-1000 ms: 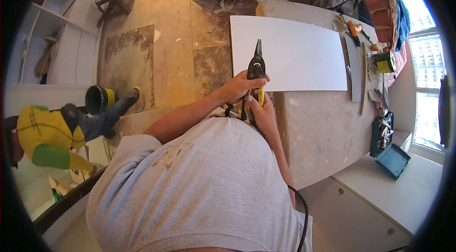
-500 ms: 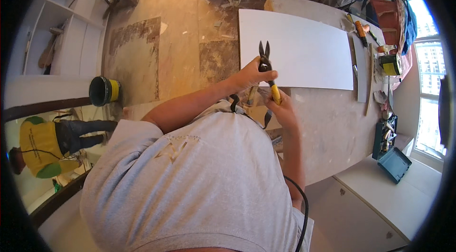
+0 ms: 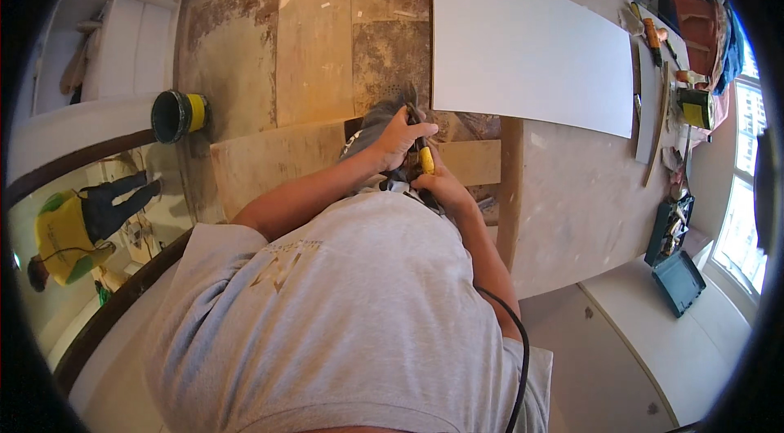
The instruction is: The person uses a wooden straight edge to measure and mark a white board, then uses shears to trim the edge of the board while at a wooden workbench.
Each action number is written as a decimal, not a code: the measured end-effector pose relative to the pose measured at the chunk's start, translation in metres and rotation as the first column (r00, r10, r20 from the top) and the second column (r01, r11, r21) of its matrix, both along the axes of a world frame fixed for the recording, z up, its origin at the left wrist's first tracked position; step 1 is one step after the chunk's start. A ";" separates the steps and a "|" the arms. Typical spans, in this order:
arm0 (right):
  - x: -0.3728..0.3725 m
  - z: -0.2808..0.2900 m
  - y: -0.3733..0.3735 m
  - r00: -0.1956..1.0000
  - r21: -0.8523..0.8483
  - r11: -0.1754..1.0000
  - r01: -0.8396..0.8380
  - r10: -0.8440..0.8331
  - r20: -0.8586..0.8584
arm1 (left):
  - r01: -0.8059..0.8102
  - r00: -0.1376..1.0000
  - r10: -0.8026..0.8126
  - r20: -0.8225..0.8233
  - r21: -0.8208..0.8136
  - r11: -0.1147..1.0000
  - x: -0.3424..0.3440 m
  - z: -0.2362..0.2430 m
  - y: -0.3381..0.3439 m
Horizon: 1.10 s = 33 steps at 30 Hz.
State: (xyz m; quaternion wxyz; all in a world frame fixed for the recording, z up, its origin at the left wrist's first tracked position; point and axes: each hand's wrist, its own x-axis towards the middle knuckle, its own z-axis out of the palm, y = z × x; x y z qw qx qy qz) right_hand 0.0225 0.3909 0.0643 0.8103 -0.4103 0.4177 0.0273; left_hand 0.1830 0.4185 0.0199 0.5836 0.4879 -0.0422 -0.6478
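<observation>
In front of my waist I hold a pair of tin snips with yellow grips (image 3: pixel 426 158) and dark blades pointing away from me. My left hand (image 3: pixel 398 143) is closed around the upper part, near the pivot. Lower down, my right hand (image 3: pixel 443 186) grips the yellow handles at their end. Left fingers and shadow partly hide the blades. Ahead and to the right, a large white sheet (image 3: pixel 531 45) lies on the worktable (image 3: pixel 580 196), apart from both hands.
Hand tools, strips and an orange-handled tool (image 3: pixel 652 37) lie along the table's right side, with a can (image 3: pixel 696 109) and an open toolbox (image 3: pixel 670 229). A black bucket (image 3: pixel 170 116) stands at left. Beyond a dark frame shows a person in a yellow-green shirt (image 3: pixel 65 229).
Both hands have drawn the snips down and left, off the sheet's edge and closer to my body. The sheet and table appear higher in the picture.
</observation>
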 end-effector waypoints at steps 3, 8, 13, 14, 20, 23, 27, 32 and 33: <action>-0.001 -0.013 0.008 0.991 -0.115 0.988 -0.107 0.098 -0.088 | 0.078 0.997 -0.079 0.013 0.031 0.996 0.000 -0.020 0.002; -0.012 -0.026 0.023 0.994 -0.253 0.967 -0.028 0.001 -0.106 | 0.088 0.996 -0.087 -0.023 0.027 0.996 0.000 -0.035 0.001; -0.027 -0.044 0.039 0.990 -0.369 0.929 0.026 -0.075 -0.120 | 0.140 0.978 -0.131 -0.161 0.040 0.989 0.013 -0.040 -0.007; -0.029 -0.049 0.042 0.992 -0.397 0.916 0.060 -0.099 -0.078 | 0.174 0.975 -0.168 -0.148 0.025 0.985 0.016 -0.041 -0.009; -0.039 -0.074 0.056 0.987 -0.432 0.900 0.061 -0.120 -0.110 | 0.282 0.946 -0.274 -0.175 0.018 0.959 0.023 -0.043 -0.017; -0.038 -0.079 0.059 0.980 -0.390 0.918 0.064 -0.132 -0.150 | 0.321 0.927 -0.311 -0.211 0.013 0.947 0.026 -0.045 -0.017; -0.030 -0.076 0.061 0.981 -0.393 0.913 0.115 -0.166 -0.100 | 0.321 0.928 -0.313 -0.204 0.004 0.947 0.029 -0.048 -0.021; -0.024 -0.067 0.062 0.980 -0.473 0.876 0.092 -0.165 -0.116 | 0.340 0.926 -0.337 -0.172 -0.015 0.940 0.030 -0.051 -0.022; -0.024 -0.066 0.062 0.978 -0.527 0.847 0.060 -0.157 -0.140 | 0.348 0.923 -0.347 -0.168 -0.020 0.937 0.031 -0.051 -0.021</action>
